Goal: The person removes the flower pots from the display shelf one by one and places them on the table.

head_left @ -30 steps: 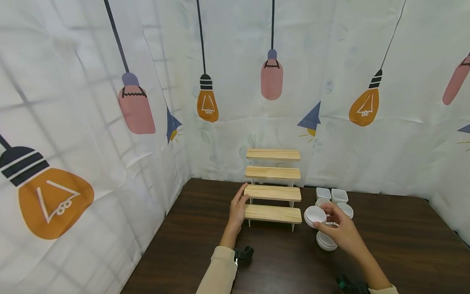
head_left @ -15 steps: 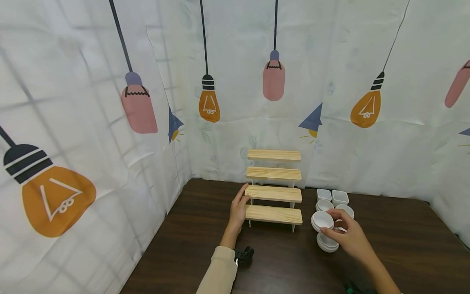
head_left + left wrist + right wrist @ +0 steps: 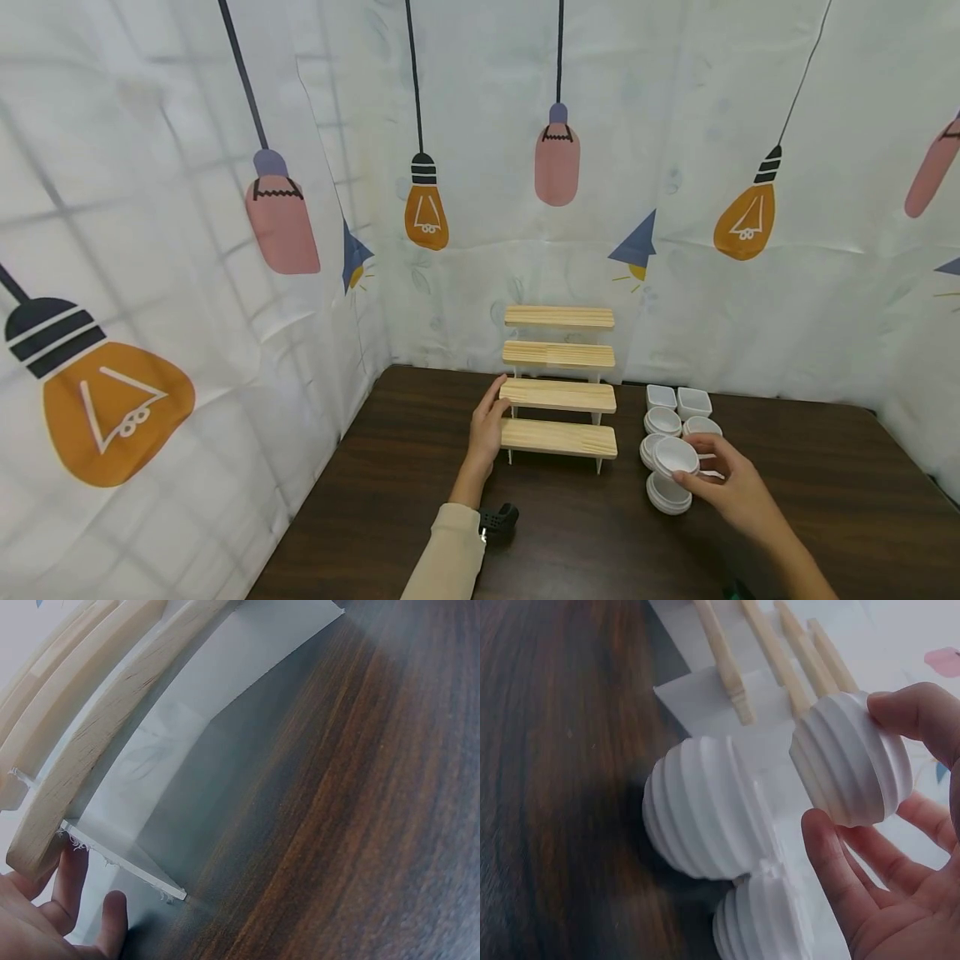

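My right hand (image 3: 738,483) holds a small white ribbed pot (image 3: 676,457) between thumb and fingers, slightly above the other pots. In the right wrist view the pot (image 3: 847,761) is tilted, while a ribbed pot (image 3: 701,810) and a smaller-looking one (image 3: 761,919) rest on the table below. At the left end of a tiered wooden display stand (image 3: 558,436), my left hand (image 3: 486,425) grips the side around the lower boards. Seen from the left wrist, the fingers (image 3: 69,889) curl under the end of a board (image 3: 112,735), beside its white support.
Several round white pots stand in two short columns, such as the front one (image 3: 667,496). Two square white pots (image 3: 693,403) are behind them. A patterned cloth wall (image 3: 480,275) closes off the back of the dark wooden table (image 3: 585,533).
My right hand has moved right and toward me with the white pot. Another round pot now shows just left of the held one. The left hand stays on the stand.
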A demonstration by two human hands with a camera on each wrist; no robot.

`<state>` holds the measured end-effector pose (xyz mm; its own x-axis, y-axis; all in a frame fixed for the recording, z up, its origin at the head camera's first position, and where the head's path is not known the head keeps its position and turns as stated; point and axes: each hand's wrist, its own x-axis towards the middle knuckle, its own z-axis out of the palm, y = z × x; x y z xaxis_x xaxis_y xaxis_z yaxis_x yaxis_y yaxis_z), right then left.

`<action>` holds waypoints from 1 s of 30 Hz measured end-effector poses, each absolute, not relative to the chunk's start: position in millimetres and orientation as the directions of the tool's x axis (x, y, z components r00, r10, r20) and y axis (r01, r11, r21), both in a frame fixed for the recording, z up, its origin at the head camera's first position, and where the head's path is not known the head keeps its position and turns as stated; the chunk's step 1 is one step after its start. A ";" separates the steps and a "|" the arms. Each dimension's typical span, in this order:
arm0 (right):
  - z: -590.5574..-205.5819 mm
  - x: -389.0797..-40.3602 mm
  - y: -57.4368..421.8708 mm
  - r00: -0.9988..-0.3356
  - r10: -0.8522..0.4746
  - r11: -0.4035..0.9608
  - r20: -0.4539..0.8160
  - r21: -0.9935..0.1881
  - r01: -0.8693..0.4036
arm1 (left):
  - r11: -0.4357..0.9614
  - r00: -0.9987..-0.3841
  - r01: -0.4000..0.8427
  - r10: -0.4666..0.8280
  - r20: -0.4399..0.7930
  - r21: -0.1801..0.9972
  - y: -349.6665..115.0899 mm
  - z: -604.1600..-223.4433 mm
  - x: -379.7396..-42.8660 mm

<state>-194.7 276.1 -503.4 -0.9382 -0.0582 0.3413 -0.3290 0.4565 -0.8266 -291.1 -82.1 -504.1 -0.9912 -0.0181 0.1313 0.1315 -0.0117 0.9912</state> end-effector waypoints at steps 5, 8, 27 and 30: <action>-507.2 -190.7 282.8 -0.946 -0.055 0.464 0.320 -0.831 -0.308 | -0.005 -0.992 0.126 -0.024 0.126 0.992 -80.6 -504.3 -291.8; -510.5 -188.3 285.9 -0.938 -0.048 0.465 0.343 -0.823 -0.325 | 0.003 -0.991 0.130 -0.029 0.130 0.992 -79.7 -503.9 -291.7; -524.1 -172.5 301.7 -0.909 0.028 0.492 0.415 -0.798 -0.349 | 0.031 -0.990 0.133 -0.031 0.134 0.991 -84.2 -530.8 -308.2; -526.2 -170.9 305.2 -0.915 0.043 0.499 0.401 -0.802 -0.328 | 0.020 -0.989 0.141 -0.028 0.142 0.990 -84.0 -531.1 -309.1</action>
<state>-170.9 305.2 -526.2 -0.9152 0.0426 0.4006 -0.3279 0.4990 -0.8022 -309.1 -84.0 -531.1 -0.9895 -0.0285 0.1418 0.1413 0.0197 0.9898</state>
